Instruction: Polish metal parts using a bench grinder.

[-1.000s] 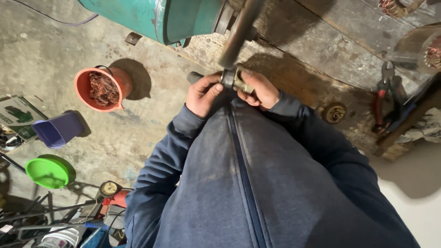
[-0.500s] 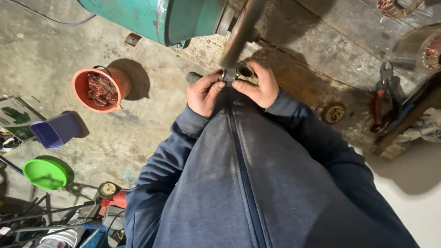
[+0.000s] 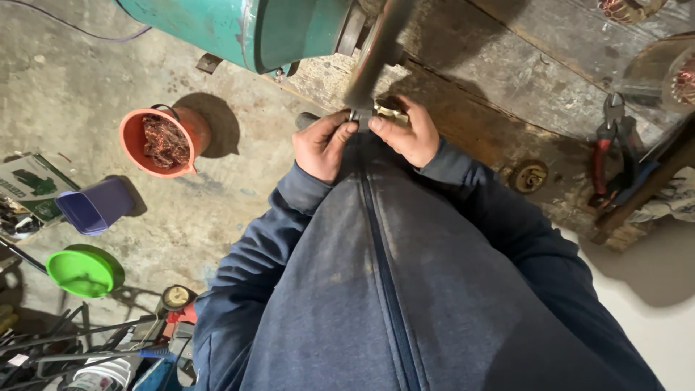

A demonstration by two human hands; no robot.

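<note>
Ring (image 3: pixel 360 116) pinched between both thumbs, left hand (image 3: pixel 322 145) and right hand (image 3: pixel 407 132) closed on it, top centre. Blurred rod (image 3: pixel 373 51) could catch fingers.

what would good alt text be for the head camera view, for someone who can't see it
Seen from above, a person in a blue zip jacket holds a small metal part between left hand and right hand, against a dark bar beside a green machine. An orange bucket, a purple tub and a green bowl stand on the concrete floor.
</note>
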